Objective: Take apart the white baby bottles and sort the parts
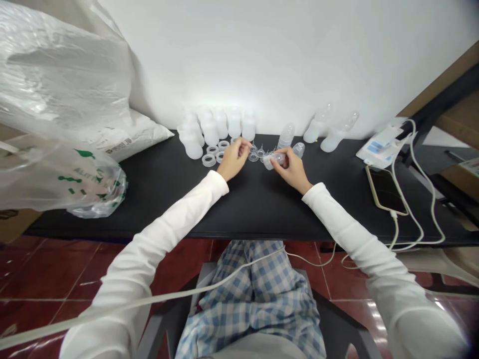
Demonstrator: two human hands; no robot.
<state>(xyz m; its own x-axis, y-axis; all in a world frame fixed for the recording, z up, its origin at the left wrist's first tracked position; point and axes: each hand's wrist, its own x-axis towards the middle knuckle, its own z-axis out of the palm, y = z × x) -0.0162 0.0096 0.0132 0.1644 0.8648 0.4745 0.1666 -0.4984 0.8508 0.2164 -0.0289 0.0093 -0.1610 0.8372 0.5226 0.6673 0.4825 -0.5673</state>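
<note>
What the right hand [294, 168] is gripping: one clear cap [268, 161]
Left hand [234, 160]: grip unclear, hiding some rings [208, 164]
Right-side bottles [314, 131]: two standing
Phone [387, 189]: one

Green lettering [84, 171] on the plastic bag [48, 174] at left seems to read "ALIT"; the white sack's [136, 130] print is illegible.

Place is looking like a workroom: sacks [63, 70] are crowding left edge of black table [254, 214], bottles [234, 122] are lining far edge, red floor tiles [48, 269] are showing below.
</note>
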